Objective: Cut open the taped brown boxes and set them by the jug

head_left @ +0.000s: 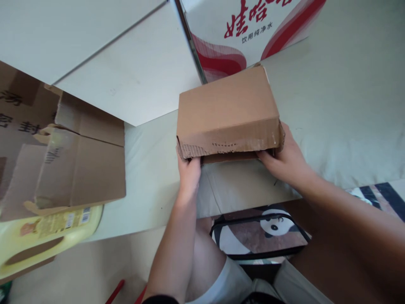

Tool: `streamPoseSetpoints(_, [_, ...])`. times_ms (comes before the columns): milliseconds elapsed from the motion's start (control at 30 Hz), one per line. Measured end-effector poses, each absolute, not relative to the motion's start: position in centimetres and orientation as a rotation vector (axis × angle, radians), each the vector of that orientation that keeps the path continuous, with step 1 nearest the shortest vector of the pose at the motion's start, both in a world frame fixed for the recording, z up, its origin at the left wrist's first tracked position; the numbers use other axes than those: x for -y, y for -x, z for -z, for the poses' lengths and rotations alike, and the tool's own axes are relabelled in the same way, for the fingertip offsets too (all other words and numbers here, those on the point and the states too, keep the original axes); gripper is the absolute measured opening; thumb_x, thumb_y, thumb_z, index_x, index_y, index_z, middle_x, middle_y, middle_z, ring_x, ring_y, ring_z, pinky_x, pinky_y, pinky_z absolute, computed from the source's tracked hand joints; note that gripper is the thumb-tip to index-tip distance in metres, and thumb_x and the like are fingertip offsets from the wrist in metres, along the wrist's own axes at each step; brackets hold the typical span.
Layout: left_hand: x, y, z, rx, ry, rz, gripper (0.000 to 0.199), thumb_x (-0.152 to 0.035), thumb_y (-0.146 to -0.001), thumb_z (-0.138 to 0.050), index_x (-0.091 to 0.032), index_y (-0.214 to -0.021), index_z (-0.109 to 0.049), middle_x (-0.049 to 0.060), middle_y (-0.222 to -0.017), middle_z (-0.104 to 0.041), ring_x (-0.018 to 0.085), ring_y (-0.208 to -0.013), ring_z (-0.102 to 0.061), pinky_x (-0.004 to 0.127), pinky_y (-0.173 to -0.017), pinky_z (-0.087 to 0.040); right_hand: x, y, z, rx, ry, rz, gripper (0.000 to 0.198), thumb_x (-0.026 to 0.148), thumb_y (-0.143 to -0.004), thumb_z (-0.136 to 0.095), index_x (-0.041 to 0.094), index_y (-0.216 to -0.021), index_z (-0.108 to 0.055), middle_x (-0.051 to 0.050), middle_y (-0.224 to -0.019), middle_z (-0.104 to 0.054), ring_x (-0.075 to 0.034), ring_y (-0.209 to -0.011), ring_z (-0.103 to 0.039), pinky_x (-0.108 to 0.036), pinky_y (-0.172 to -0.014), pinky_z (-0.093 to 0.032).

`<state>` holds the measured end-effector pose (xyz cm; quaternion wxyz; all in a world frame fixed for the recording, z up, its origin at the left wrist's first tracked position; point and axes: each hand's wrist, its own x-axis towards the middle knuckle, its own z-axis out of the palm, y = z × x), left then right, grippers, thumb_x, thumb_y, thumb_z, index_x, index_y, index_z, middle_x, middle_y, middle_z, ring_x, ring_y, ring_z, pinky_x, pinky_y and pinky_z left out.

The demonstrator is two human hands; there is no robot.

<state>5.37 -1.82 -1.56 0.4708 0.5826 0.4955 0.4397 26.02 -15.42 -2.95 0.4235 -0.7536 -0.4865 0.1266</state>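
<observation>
A brown cardboard box point(226, 103) is between my two hands, its near edge torn and showing the corrugation. My left hand point(189, 173) grips the near left corner, with the fingers hidden behind the cardboard. At the near right corner my right hand point(284, 158) is closed on the box, thumb tucked into the gap along the near lower edge. Below the torn edge a dark slot shows; what lies inside cannot be seen. The box is over a pale cloth-covered surface point(145, 169); whether it rests on it I cannot tell.
A white carton point(221, 50) with red lettering stands behind the box. White panels point(142, 71) rise at the back left. On the left are a larger open cardboard box point(91, 169) and a yellow jug point(91, 219). A panda-print item point(249, 236) lies below, near my legs.
</observation>
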Motion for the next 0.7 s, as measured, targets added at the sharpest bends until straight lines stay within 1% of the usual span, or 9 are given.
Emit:
streamPoseSetpoints(133, [1.79,-5.29,1.57,-1.196,-1.466,-1.084,0.06,-0.024,-0.08,-0.075,-0.026,-0.137,-0.059,0.008,-0.153,-0.058,0.024,-0.152,-0.046,0.039,-0.132,-0.03,15.44,-26.08,2.94,1.222,1.886,-0.331,0.075,0.029,-0.079,-0.063,0.021,-0.15,-0.039,-0.02,-0.148,-0.058,-0.042,-0.137,-0.057,-0.067,-0.109,-0.05])
streamPoseSetpoints(333, [1.69,-5.26,1.65,-1.196,-1.49,-1.071,0.059,-0.029,-0.08,-0.075,-0.024,-0.136,-0.06,0.011,-0.151,-0.058,0.026,-0.151,-0.046,0.039,-0.131,-0.032,15.47,-26.09,2.95,1.224,1.897,-0.342,0.076,0.029,-0.08,-0.063,0.021,-0.151,-0.038,-0.02,-0.148,-0.056,-0.044,-0.141,-0.052,-0.069,-0.114,-0.045])
streamPoseSetpoints(567, [1.74,-5.23,1.64,-1.228,-1.472,-1.05,0.06,-0.031,-0.079,-0.075,-0.025,-0.137,-0.06,0.01,-0.154,-0.056,0.027,-0.153,-0.044,0.041,-0.133,-0.029,15.47,-26.06,2.96,1.213,1.891,-0.332,0.074,0.029,-0.079,-0.063,0.022,-0.149,-0.041,-0.019,-0.146,-0.059,-0.043,-0.136,-0.058,-0.067,-0.108,-0.051])
streamPoseSetpoints(700, [1.84,-5.29,1.49,-1.224,-1.462,-1.044,0.062,-0.028,-0.08,-0.074,-0.025,-0.139,-0.059,0.01,-0.155,-0.055,0.027,-0.154,-0.043,0.041,-0.133,-0.03,15.47,-26.12,3.05,1.23,1.878,-0.307,0.072,0.03,-0.079,-0.062,0.021,-0.148,-0.042,-0.02,-0.145,-0.059,-0.043,-0.135,-0.058,-0.068,-0.109,-0.049])
